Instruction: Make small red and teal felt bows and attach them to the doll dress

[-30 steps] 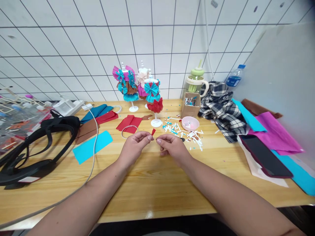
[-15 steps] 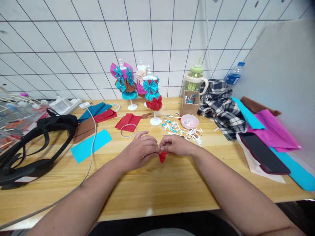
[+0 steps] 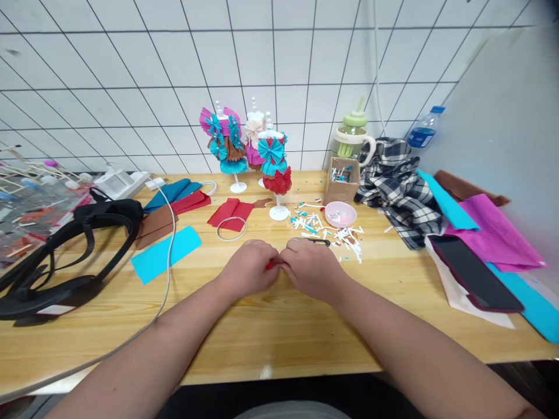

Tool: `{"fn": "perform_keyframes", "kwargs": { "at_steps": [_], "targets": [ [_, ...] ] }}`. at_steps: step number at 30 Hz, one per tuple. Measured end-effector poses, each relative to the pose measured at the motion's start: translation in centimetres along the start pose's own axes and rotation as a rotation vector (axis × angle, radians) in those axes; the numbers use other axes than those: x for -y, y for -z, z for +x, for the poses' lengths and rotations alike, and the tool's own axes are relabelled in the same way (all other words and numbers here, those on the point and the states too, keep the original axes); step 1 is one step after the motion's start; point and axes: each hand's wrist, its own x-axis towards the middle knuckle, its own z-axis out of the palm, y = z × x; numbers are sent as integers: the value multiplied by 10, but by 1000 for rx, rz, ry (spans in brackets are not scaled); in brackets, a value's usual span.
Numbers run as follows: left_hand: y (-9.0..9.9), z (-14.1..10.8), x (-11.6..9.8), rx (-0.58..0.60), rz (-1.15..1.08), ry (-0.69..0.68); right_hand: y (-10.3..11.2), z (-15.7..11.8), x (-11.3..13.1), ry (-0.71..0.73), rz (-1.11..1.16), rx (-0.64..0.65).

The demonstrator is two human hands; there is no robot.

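Observation:
A small piece of red crepe paper (image 3: 271, 265) shows between my two hands, mostly covered by the fingers. My left hand (image 3: 252, 266) is closed around it, with the thumb and fingers pinched together. Tip to tip with it, my right hand (image 3: 313, 269) is also closed, its fingertips pressed at the paper's right end. Just beyond the right knuckles lies a slim black-handled tool (image 3: 321, 241), partly hidden. Behind the left hand are a white ring (image 3: 231, 237) and folded red paper (image 3: 230, 213).
Small dress forms with paper ruffles (image 3: 273, 152) stand at the back. Paper scraps (image 3: 311, 222) surround a pink bowl (image 3: 340, 215) near a cardboard box (image 3: 341, 191). A phone (image 3: 476, 273) lies right. Blue paper (image 3: 166, 255), a cable (image 3: 168, 273) and a black headset strap (image 3: 109, 270) occupy the left.
Both hands have curled over and closed tighter around the red paper. Its fanned end, visible below the fingers before, is now mostly hidden. The view has shifted slightly.

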Motion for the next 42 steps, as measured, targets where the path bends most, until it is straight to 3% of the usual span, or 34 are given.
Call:
{"fn": "perform_keyframes", "kwargs": {
  "at_steps": [3, 6, 12, 15, 18, 22, 26, 30, 35, 39, 42],
  "targets": [
    [0, 2, 1, -101, -167, 200, 0, -2, 4, -76, 6, -74],
    [2, 4, 1, -201, -494, 343, 1, -3, 4, -120, 68, -162],
    [1, 4, -1, -312, -1140, 450, 1, 0, 1, -242, 484, -414],
    [-1, 2, -3, -307, -1332, 469, 0, 5, 0, -313, 734, -422],
    [-1, 0, -2, -238, -1425, 471, -2, 9, -1, -411, 995, -330],
    [6, -3, 1, -97, -1269, 359, -3, 12, -11, -438, 1304, -23],
    [19, -6, 0, 69, -808, 88, -5, 10, -29, -258, 1327, 206],
    [26, -8, -6, 179, -481, -166, -5, 8, -42, -43, 1118, 307],
    [22, -9, -11, 304, -339, -320, -8, 7, -47, 168, 900, 389],
    [22, -9, -13, 317, -213, -415, -8, 7, -51, 209, 857, 439],
    [20, -7, -13, 279, -77, -390, -5, 6, -47, 183, 729, 350]
  ]
}}
